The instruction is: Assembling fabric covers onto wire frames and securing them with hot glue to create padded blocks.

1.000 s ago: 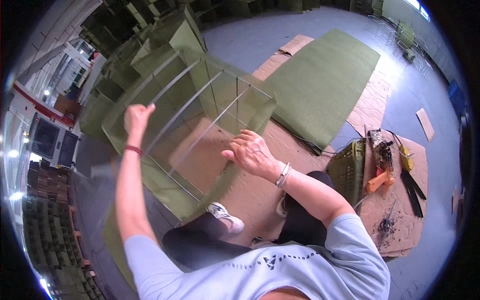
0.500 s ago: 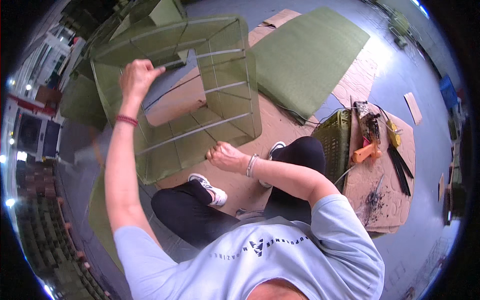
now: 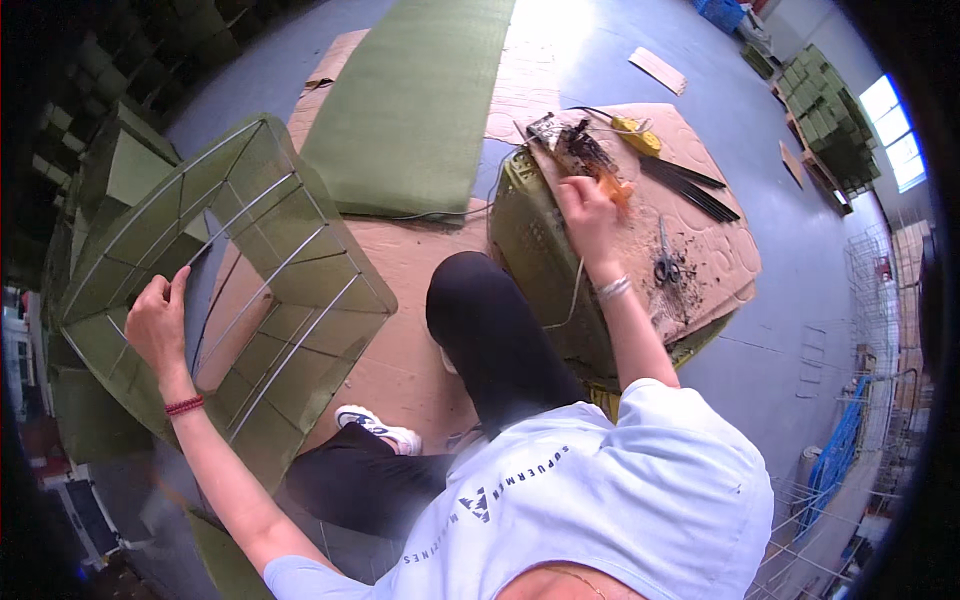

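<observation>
My left hand (image 3: 157, 318) is closed on a bar of a metal wire frame (image 3: 290, 262), its thumb pointing up. Olive-green mesh cloth (image 3: 345, 262) covers the frame's sides, and its open middle shows the floor beyond. It stands tilted at my left. Over the cardboard-topped crate, my right hand (image 3: 590, 222) is closed round the handle end of an orange glue gun (image 3: 614, 190). The fingers hide most of that handle. Dark, stained residue (image 3: 585, 148) lies around the gun's far end.
Scissors (image 3: 666, 262), black strips (image 3: 690, 188) and a yellow power socket block (image 3: 637, 135) lie on the cardboard (image 3: 715, 240) over the green crate (image 3: 535, 235). A large green sheet (image 3: 410, 110) spreads beyond my knees. Stacked green boxes (image 3: 825, 120) stand far right.
My right hand has left the frame's near edge and moved right to the glue gun. The frame has swung lower left, still in my left hand. My view has turned right.
</observation>
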Available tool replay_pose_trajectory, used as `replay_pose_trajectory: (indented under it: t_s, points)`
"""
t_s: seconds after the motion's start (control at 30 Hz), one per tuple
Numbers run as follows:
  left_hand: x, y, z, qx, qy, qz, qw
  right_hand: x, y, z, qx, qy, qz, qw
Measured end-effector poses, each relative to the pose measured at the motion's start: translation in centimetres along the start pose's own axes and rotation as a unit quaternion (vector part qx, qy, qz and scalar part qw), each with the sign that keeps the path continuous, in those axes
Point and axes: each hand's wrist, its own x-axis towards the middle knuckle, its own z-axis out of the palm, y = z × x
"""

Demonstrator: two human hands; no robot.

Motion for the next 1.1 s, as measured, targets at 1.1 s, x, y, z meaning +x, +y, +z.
replay_pose_trajectory:
  t_s: [1.1]
  points:
    - [-1.4,0.3,-1.6,-0.084,-0.085,-0.107,0.987,6.0,7.0,-6.7,0.554,-0.172,0.158,0.799]
